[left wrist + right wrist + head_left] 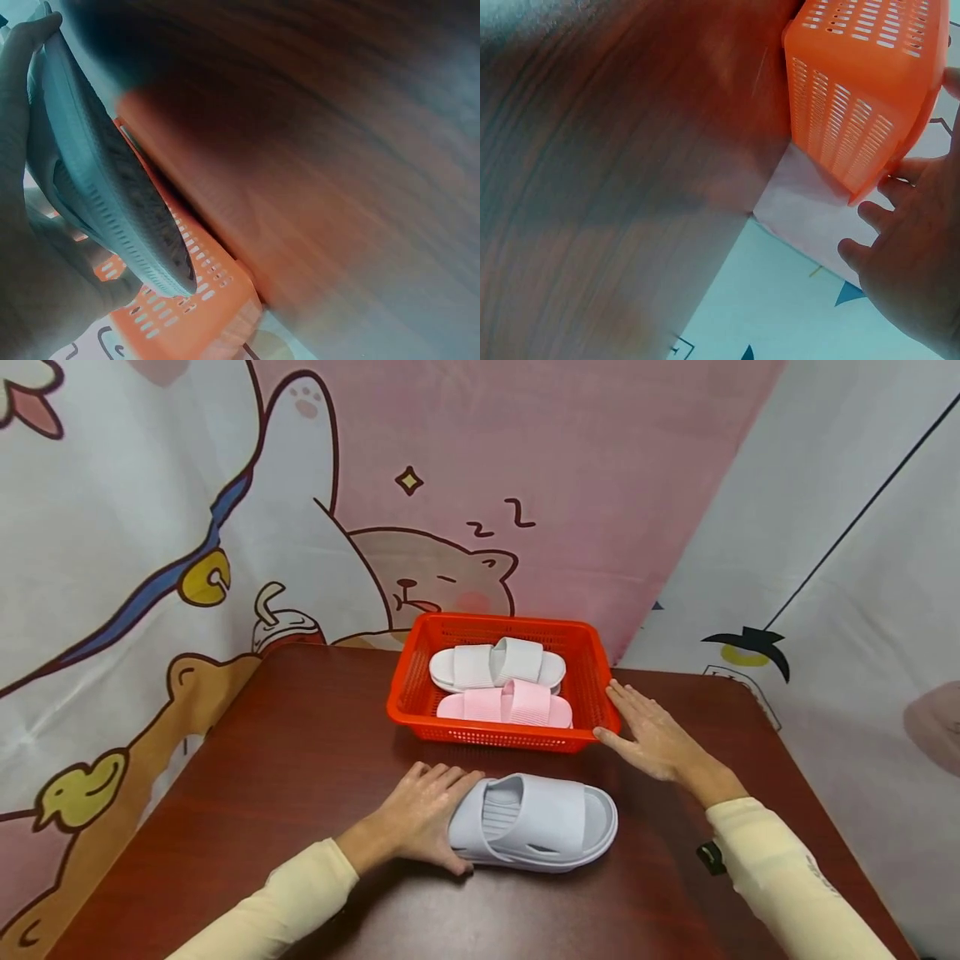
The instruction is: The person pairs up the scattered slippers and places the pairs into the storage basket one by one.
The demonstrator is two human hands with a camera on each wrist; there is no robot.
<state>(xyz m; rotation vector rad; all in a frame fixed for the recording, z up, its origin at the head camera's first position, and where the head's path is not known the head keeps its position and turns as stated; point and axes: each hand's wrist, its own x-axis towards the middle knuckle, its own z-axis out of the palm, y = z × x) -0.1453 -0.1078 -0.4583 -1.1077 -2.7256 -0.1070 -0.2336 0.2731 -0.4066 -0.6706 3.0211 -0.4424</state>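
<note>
My left hand (431, 814) grips a grey slide slipper (551, 818) at its left end, thumb on the near side and fingers on the far side. In the left wrist view the slipper (105, 172) is seen edge-on with its sole towards the table. My right hand (652, 735) lies along the right rim of a red plastic basket (495, 737), its fingers fairly straight and its fingertips at the rim. Inside the basket are white slippers (472, 667) at the back and pink slippers (480, 704) in front.
The brown wooden table (315, 727) carries the basket near its back edge. Behind and beside the table hangs a cartoon-printed cloth (585, 477). A small dark object (710, 857) shows beside the right sleeve.
</note>
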